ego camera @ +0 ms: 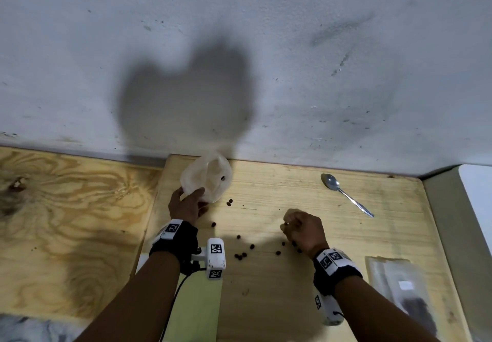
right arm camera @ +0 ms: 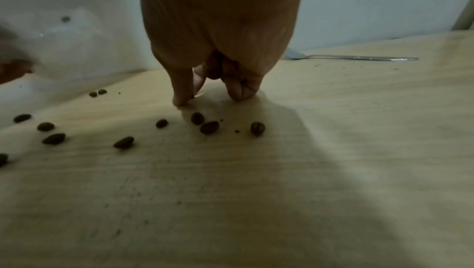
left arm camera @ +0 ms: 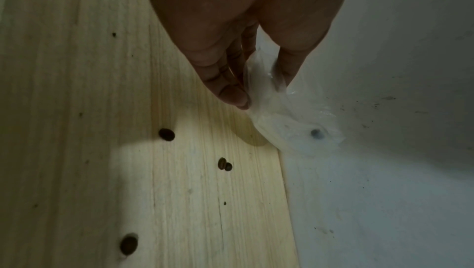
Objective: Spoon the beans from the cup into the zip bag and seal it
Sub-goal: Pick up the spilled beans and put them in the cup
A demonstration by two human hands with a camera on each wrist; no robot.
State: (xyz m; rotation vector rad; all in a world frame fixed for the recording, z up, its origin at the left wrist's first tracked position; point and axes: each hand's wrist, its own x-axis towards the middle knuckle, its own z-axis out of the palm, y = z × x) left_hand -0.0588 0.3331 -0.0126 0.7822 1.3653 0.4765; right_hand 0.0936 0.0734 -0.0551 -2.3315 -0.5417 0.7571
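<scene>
My left hand (ego camera: 186, 203) pinches the lower edge of a clear zip bag (ego camera: 205, 179) and holds it up near the wall; thumb and fingers (left arm camera: 231, 94) close on the crumpled plastic (left arm camera: 290, 122). One dark bean (left arm camera: 316, 132) sits inside the bag. Several coffee beans (ego camera: 241, 256) lie scattered on the wooden table (ego camera: 332, 288). My right hand (ego camera: 298, 227) is curled, fingertips down on the table just behind the beans (right arm camera: 209, 127). A small dark bit shows between its thumb and forefinger (right arm camera: 183, 98). The metal spoon (ego camera: 346, 195) lies untouched at the back right. No cup is in view.
A flat clear packet (ego camera: 404, 291) with dark contents lies at the table's front right. The white wall (ego camera: 292, 75) runs along the back edge. A lower plywood surface (ego camera: 66, 208) lies to the left, and a pale green strip (ego camera: 197, 309) at the front.
</scene>
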